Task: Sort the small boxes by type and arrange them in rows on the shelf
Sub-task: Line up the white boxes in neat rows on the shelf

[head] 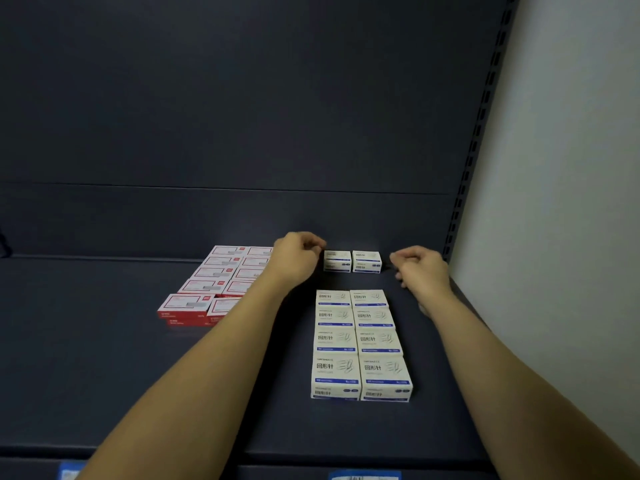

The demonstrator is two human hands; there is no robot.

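Observation:
Two white-and-blue boxes (352,261) stand side by side at the back of the dark shelf (104,358). My left hand (298,252) is just left of them with fingers curled, holding nothing I can see. My right hand (417,266) is just right of them, fingers also curled and apart from the box. In front of them, past a gap, several more white-and-blue boxes (360,341) lie in two columns. Red-and-white boxes (214,285) lie in two columns on the left, partly hidden by my left forearm.
The shelf's dark back panel (242,116) rises right behind the far boxes. A perforated upright (474,140) and a white wall (561,168) close off the right side. Price labels (363,475) sit on the shelf's front edge.

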